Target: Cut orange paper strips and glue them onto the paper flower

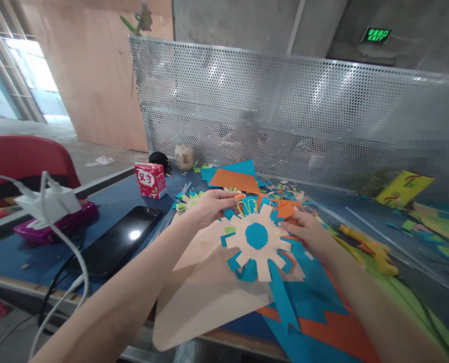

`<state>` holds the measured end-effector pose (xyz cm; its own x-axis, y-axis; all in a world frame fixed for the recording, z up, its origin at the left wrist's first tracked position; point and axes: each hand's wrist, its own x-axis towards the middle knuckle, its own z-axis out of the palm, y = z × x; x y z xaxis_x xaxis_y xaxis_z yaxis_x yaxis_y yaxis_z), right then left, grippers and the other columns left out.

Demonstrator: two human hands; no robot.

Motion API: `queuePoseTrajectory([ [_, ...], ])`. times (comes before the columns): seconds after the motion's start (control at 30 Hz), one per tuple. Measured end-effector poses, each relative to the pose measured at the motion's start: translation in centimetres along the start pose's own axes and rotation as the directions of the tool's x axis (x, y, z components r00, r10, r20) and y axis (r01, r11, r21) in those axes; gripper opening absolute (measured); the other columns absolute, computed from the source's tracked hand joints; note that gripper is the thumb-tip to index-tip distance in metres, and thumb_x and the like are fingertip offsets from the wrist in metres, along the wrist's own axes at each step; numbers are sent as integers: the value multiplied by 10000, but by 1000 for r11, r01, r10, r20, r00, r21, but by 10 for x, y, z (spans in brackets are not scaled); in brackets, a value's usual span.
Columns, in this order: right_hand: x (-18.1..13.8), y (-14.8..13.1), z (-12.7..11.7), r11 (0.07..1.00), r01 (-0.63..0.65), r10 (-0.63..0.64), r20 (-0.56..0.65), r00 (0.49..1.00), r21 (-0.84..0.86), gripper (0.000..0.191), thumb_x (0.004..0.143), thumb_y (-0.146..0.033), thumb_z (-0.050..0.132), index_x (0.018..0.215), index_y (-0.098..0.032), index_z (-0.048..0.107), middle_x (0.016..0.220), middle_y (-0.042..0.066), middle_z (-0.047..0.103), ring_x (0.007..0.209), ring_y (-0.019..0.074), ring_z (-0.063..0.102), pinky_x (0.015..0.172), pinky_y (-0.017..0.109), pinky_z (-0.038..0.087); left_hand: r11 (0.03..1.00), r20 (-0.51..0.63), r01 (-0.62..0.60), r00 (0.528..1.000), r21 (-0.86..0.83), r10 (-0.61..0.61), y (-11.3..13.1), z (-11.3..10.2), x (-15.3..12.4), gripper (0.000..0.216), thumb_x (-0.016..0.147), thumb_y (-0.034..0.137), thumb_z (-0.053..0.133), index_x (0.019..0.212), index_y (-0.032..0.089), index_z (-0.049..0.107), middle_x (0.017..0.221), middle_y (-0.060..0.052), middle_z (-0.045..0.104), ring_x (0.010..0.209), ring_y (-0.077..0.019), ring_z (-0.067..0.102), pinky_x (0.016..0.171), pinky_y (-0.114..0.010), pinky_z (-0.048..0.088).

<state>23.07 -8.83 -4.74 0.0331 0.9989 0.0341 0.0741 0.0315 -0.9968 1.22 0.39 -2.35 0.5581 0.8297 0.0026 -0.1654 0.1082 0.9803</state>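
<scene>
A paper flower (232,241) with cream petals and a scalloped blue centre (257,236) stands tilted before me, blue and orange strips showing behind its petals. At its upper left my left hand (215,205) is closed, thumb and fingertips pinching a small orange paper piece (239,196). Thin yellow-green paper loops (248,205) rise from the top edge near those fingertips. My right hand (303,229) grips the flower at its right edge, fingers partly hidden behind orange paper (286,207). A blue paper tail (283,295) hangs from the bottom.
Cream sheet (194,302) and blue and orange sheets lie under the flower. A yellow glue gun (376,249) rests at right. On the left are a phone (118,239), a red box (150,180) and a purple power strip (54,222) with cables. A perforated metal panel (285,106) stands behind.
</scene>
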Motion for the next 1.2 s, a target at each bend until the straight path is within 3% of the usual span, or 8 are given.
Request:
queuePoseTrajectory([
  [0.33,-2,-4,1,903,201,-295,-207,933,-380,197,669,-350,618,811,-215,637,659,2,622,566,153,566,519,294,479,981,-27,-168,985,98,171,10,5,-6,388,659,486,576,855,159,647,848,-83,646,787,-156,576,581,-215,414],
  [0.47,-19,-20,1,342,553,-850,1,527,-759,192,751,-182,523,895,-252,628,849,20,653,802,182,595,720,327,486,959,-63,-281,957,22,282,28,5,-13,438,718,533,461,898,172,631,1013,-81,617,974,-189,526,723,-245,413],
  [0.53,-32,-28,1,-41,583,-908,273,317,-812,298,753,-102,492,999,-234,596,891,33,654,824,173,592,741,317,483,983,-123,-178,976,44,182,33,2,-17,473,710,569,436,921,185,613,1058,-78,595,961,-201,531,700,-260,420],
  [0.63,-50,-38,8,-434,417,-812,547,204,-799,311,739,-98,533,1018,-220,596,947,25,658,875,177,585,737,286,482,972,-10,231,973,43,-231,36,-1,-25,580,648,659,412,963,204,588,1055,-88,584,805,-228,580,589,-309,441],
  [0.73,-61,-44,17,-668,326,-657,736,164,-669,196,754,-190,543,918,-234,641,995,-2,647,888,182,576,743,306,485,899,214,438,877,7,-430,35,1,-31,588,614,662,453,920,183,602,940,-83,616,731,-207,591,556,-286,448],
  [0.8,-63,-46,21,-730,316,-592,792,148,-605,178,764,-217,526,890,-255,647,1011,-30,639,905,181,566,742,323,490,924,192,379,911,-49,-364,34,4,-34,447,610,535,578,887,185,602,869,-53,627,730,-169,591,590,-249,452],
  [0.97,-62,-45,23,-759,321,-564,818,110,-567,202,766,-220,493,884,-258,652,969,-42,650,900,176,548,732,334,486,989,34,143,989,-31,-142,33,7,-37,486,518,153,732,969,214,560,931,-14,608,744,-112,593,679,-214,449],
  [1.2,-62,-40,18,-762,281,-562,811,162,-584,198,780,-252,484,896,-279,641,1027,-43,628,917,185,521,750,368,469,993,139,108,985,-47,-100,35,9,-43,671,509,44,706,1117,204,473,881,-43,626,778,-175,614,720,-303,472],
])
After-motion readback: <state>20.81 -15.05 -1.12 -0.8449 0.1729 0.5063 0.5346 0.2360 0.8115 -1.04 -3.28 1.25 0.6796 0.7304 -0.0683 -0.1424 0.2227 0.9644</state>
